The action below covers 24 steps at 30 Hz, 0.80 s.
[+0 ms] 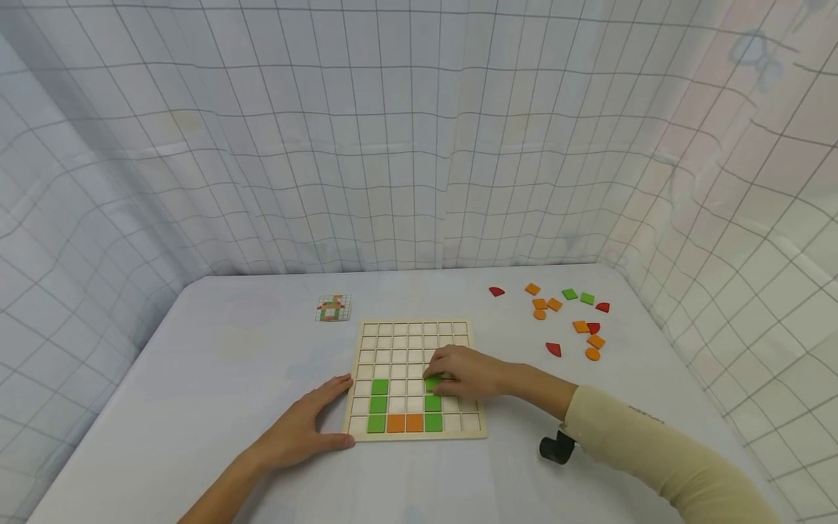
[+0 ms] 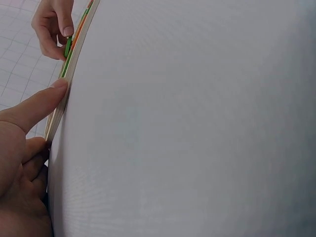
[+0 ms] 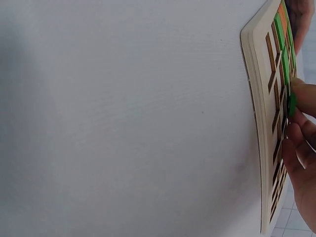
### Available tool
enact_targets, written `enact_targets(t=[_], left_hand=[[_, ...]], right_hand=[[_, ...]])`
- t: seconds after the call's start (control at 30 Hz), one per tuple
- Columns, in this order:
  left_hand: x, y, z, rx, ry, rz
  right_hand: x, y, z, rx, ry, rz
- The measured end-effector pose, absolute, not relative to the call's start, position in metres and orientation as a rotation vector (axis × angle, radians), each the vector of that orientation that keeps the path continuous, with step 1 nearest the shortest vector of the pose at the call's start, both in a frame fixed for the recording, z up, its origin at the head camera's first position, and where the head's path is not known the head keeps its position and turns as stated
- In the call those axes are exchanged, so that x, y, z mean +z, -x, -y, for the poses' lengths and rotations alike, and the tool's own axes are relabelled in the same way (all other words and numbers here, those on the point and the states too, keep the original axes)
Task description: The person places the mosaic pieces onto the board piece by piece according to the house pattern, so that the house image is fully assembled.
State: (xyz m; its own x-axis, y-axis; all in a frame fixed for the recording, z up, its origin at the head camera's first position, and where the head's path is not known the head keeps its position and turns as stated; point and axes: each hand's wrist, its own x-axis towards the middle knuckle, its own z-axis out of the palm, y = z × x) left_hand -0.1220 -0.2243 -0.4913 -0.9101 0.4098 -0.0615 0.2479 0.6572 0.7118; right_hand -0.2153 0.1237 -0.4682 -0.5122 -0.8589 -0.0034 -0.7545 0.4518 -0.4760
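A pale wooden grid board [image 1: 419, 326] lies on the table with green and orange square tiles in its nearer cells. My right hand [image 1: 468, 372] is over the right side of the board and pinches a green square tile [image 1: 432, 383] between thumb and fingertip. In the right wrist view that green tile [image 3: 292, 104] stands tilted at the grid. Along the board's left edge rests my left hand [image 1: 297, 429], its thumb at the near left corner and its fingertips farther up the side. Both wrist views show the board [image 2: 60, 111] edge-on.
A small pattern card [image 1: 333, 308] lies behind the board to the left. Scattered at the back right are loose orange squares [image 1: 540, 303], green squares [image 1: 569, 294], red quarter-circles [image 1: 553, 349] and orange discs [image 1: 592, 354]. A black object [image 1: 556, 447] sits by the right forearm. Gridded curtains surround the table.
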Motion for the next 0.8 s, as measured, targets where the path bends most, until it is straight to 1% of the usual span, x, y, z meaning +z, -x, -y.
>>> enact_targets(t=[0.5,0.63,0.8], left_hand=[[-0.491,0.122,0.223,1.103,-0.546,-2.654],[-0.491,0.122,0.223,1.099,-0.542,-2.656],[-0.491,0.121,0.223,1.097,-0.533,-2.654]], right_hand=[[-0.465,0.213,-0.125,-0.601,1.408,-2.476],[-0.461,0.216,-0.129,-0.583,1.428,-2.493],[-0.451,0.221,-0.141,-0.581,1.375,-2.53]])
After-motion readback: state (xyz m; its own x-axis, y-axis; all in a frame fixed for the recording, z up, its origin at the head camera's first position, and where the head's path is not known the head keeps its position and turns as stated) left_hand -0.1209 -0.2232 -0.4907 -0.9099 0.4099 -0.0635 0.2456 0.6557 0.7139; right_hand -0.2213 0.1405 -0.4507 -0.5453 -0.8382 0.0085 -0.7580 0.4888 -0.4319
